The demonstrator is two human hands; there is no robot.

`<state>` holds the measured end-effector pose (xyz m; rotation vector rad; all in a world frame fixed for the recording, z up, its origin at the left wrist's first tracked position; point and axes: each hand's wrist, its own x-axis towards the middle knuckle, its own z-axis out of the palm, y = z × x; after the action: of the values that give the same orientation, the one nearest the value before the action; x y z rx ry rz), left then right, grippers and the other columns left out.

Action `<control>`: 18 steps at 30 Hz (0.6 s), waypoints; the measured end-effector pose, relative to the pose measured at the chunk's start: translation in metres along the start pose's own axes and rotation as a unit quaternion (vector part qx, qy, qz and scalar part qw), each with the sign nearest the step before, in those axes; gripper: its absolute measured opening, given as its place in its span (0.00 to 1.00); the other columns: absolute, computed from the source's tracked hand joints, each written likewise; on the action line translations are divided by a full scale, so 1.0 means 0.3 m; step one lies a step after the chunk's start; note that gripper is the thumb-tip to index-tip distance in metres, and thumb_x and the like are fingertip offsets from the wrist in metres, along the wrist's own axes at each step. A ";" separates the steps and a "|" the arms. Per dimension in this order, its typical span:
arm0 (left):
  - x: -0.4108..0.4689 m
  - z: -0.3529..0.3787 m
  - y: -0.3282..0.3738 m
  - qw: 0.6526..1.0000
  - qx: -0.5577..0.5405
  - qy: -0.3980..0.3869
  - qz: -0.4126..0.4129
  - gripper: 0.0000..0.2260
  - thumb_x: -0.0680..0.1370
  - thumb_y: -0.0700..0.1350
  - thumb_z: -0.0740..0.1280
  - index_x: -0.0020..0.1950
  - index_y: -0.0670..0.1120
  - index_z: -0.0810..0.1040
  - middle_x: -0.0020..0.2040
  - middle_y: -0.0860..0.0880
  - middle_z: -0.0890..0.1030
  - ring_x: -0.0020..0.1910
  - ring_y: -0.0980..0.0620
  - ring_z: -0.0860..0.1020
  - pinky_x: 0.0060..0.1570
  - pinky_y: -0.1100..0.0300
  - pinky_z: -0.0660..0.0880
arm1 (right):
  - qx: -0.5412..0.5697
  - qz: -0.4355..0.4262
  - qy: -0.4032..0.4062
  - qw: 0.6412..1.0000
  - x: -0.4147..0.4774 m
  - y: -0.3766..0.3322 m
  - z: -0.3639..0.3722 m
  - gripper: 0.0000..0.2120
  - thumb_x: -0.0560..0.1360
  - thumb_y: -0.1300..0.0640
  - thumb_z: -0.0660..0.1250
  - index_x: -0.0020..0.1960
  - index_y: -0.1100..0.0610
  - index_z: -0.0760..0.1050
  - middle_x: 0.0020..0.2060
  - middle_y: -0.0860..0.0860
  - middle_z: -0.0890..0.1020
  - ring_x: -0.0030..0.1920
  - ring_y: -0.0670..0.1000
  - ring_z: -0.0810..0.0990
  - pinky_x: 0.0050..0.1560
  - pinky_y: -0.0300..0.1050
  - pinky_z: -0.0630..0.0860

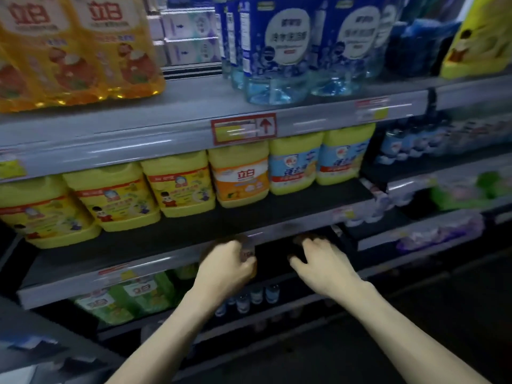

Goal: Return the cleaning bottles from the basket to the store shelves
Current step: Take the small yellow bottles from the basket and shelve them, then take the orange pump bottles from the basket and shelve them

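Cleaning bottle (247, 252), small and dark brown with a pale label patch, held at the front lip of the middle shelf (138, 273); motion blur hides its cap and outline, so its exact shape cannot be told. The left hand (225, 263) is curled round it from the near side, fingers wrapped over its top and flank. The right hand (322, 266) reaches alongside, well apart from the left, with fingers stretched forward and slightly spread towards the dark gap under the same lip. A dark smear at its fingertips is too blurred to show whether anything is touched, and no object can be made out in its grasp.

Stage of the task, as judged: 1 bottle is in transit at shelf height and not yet set down. The basket is out of view, so the count of bottles left cannot be given, nor can bottles already returned be told from the standing stock. The likely destination is the lower bay, where small clear bottles (256, 296) stand in a row beside green bottles (138, 295), though this is an inference.

Surroundings: yellow jugs (177, 187) fill the rear of the middle shelf, with bare dark deck in front of them. On the top shelf stand amber detergent bottles (83, 45) at left and blue transparent bottles (277, 51) at centre. A red-framed price tag (243, 128) with an upward arrow sits on the top shelf edge
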<state>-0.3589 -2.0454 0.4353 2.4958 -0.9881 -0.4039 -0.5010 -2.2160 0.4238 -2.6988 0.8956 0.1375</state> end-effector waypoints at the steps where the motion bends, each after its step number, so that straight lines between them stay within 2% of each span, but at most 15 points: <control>1: 0.007 0.035 0.048 1.000 0.014 -0.005 0.009 0.11 0.79 0.53 0.65 0.50 0.46 0.81 0.43 0.50 0.84 0.44 0.44 0.82 0.41 0.53 0.75 | 0.001 0.004 0.013 1.000 -0.022 0.057 0.000 0.23 0.84 0.39 0.58 0.68 0.56 0.73 0.62 0.55 0.78 0.63 0.59 0.76 0.57 0.52 0.74; 2: 0.013 0.071 0.100 0.999 0.028 -0.016 0.022 0.12 0.79 0.54 0.65 0.51 0.47 0.81 0.46 0.50 0.85 0.46 0.43 0.82 0.42 0.53 0.75 | 0.008 0.009 0.025 1.000 -0.046 0.120 -0.001 0.24 0.84 0.40 0.59 0.70 0.55 0.73 0.63 0.54 0.78 0.64 0.58 0.76 0.57 0.51 0.73; 4: 0.024 0.147 0.221 0.996 0.055 -0.036 0.060 0.17 0.80 0.55 0.64 0.66 0.51 0.81 0.60 0.50 0.85 0.59 0.44 0.82 0.50 0.53 0.77 | 0.028 0.022 0.042 0.998 -0.098 0.252 -0.006 0.26 0.84 0.40 0.59 0.75 0.54 0.71 0.67 0.52 0.78 0.67 0.56 0.75 0.60 0.50 0.73; 6: 0.032 0.235 0.359 0.990 0.082 -0.056 0.100 0.22 0.80 0.56 0.63 0.74 0.53 0.77 0.69 0.51 0.81 0.66 0.46 0.80 0.58 0.52 0.79 | 0.040 0.041 0.052 0.997 -0.157 0.403 -0.014 0.26 0.84 0.40 0.59 0.77 0.52 0.69 0.68 0.50 0.77 0.68 0.55 0.75 0.63 0.49 0.73; 13: 0.056 0.666 0.943 0.957 0.161 -0.148 0.188 0.20 0.81 0.56 0.63 0.71 0.51 0.79 0.64 0.49 0.83 0.63 0.44 0.81 0.60 0.50 0.78 | 0.026 0.141 0.055 0.988 -0.394 1.042 -0.016 0.24 0.83 0.39 0.58 0.72 0.52 0.72 0.66 0.51 0.79 0.67 0.55 0.75 0.66 0.51 0.73; 17: 0.042 0.909 1.264 0.935 0.187 -0.188 0.237 0.14 0.81 0.55 0.63 0.62 0.51 0.80 0.59 0.48 0.84 0.59 0.42 0.82 0.53 0.52 0.77 | 0.038 0.212 0.048 0.975 -0.536 1.366 -0.020 0.23 0.83 0.40 0.59 0.71 0.52 0.73 0.65 0.50 0.80 0.68 0.55 0.76 0.66 0.52 0.73; 18: 0.034 0.961 1.338 0.928 0.190 -0.201 0.249 0.14 0.81 0.55 0.63 0.62 0.51 0.80 0.60 0.48 0.84 0.59 0.42 0.82 0.54 0.52 0.77 | 0.041 0.232 0.046 0.971 -0.571 1.435 -0.022 0.23 0.83 0.40 0.59 0.71 0.52 0.73 0.65 0.50 0.80 0.68 0.55 0.76 0.66 0.52 0.73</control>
<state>-0.7024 -2.3962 0.3783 2.3920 -1.9724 -0.6170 -0.8955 -2.4489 0.3554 -2.3890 1.5128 0.0693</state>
